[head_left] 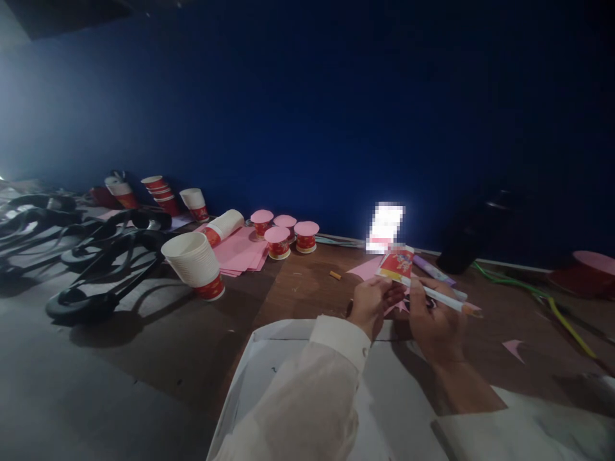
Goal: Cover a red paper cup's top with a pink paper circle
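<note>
Both my hands are close together over the dark tabletop. My left hand [375,304] is closed on the lower rim of a red printed paper cup [398,264], which is tilted. My right hand [439,323] is beside it, thumb near the cup's edge, with a white pencil [446,298] gripped across the fingers; its wood-coloured tip points right. Pink paper [365,269] lies under and behind the cup. Just behind my right hand is a purple-and-white tube [432,269]. The fingertips on the cup's far side are hidden.
Several small red cups with pink paper discs on top [277,235] stand near the wall. Left of them are pink sheets [235,256], a stack of white paper cups [189,259] and black headsets [100,275]. A glowing phone [384,227] leans behind; a white box lid [283,358] is in front.
</note>
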